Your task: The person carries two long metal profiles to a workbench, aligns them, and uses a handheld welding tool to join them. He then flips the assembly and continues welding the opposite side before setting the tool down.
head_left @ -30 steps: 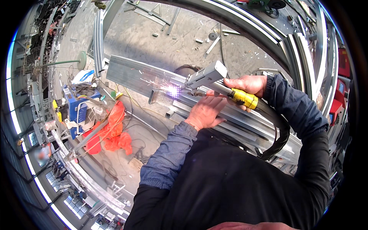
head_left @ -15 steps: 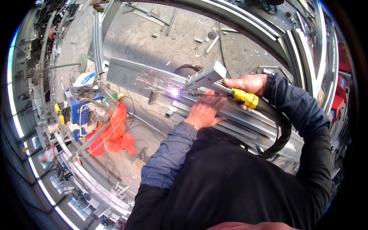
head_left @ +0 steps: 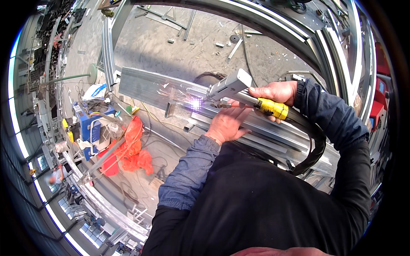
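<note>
My right hand is wrapped round the handle of a welding gun with a pale boxy body. Yellow tape covers its rear end, where a thick black hose curves back toward me. A bright violet-white arc with flying sparks burns just left of the nozzle, on a long silvery metal profile. My left hand lies beside the nozzle with fingers stretched out over the metal; its fingertips pass partly behind the gun. A short piece of metal channel stands left of the arc.
A blue machine with tangled cables stands at the left, beside bright orange cloth. A large metal frame arches across the far side. Offcuts and a dark coil lie on the concrete floor. Red machines stand far right.
The view has shifted slightly. Both hands and the gun keep nearly the same place on the metal; the arc still burns and its spray of sparks looks smaller.
</note>
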Available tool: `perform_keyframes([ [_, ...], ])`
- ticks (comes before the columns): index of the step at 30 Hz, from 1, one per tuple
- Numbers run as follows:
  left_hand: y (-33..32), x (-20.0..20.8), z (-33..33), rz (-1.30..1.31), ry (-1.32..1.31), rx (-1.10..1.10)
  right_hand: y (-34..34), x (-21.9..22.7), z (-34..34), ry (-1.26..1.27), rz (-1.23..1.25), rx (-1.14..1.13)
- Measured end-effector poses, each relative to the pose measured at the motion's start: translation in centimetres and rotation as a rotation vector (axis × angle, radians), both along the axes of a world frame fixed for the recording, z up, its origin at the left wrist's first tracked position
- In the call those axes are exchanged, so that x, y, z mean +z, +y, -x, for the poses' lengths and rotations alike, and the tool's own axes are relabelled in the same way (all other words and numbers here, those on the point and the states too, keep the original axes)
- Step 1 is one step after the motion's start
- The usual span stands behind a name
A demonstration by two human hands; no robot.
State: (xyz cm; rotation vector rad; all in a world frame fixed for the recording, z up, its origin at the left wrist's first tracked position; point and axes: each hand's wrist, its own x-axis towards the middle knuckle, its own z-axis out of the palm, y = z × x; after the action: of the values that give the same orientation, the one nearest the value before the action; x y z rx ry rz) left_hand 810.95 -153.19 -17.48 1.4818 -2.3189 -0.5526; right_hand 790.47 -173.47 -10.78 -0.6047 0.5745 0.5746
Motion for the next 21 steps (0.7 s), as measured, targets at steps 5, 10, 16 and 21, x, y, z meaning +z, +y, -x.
perform_keyframes([
  [5,0.0,-0.2,0.1,0.002,0.009,0.003,-0.1,0.2,0.1,0.064,0.017,0.020],
  [10,0.1,0.0,0.1,-0.029,0.047,0.012,-0.3,0.4,0.2,0.092,0.028,0.051],
  [16,-0.2,0.0,0.0,0.018,0.046,0.001,0.1,0.5,0.6,0.070,0.045,0.022],
  [21,-0.4,0.0,-0.2,0.032,0.102,-0.027,0.5,1.0,1.8,0.043,0.050,-0.003],
])
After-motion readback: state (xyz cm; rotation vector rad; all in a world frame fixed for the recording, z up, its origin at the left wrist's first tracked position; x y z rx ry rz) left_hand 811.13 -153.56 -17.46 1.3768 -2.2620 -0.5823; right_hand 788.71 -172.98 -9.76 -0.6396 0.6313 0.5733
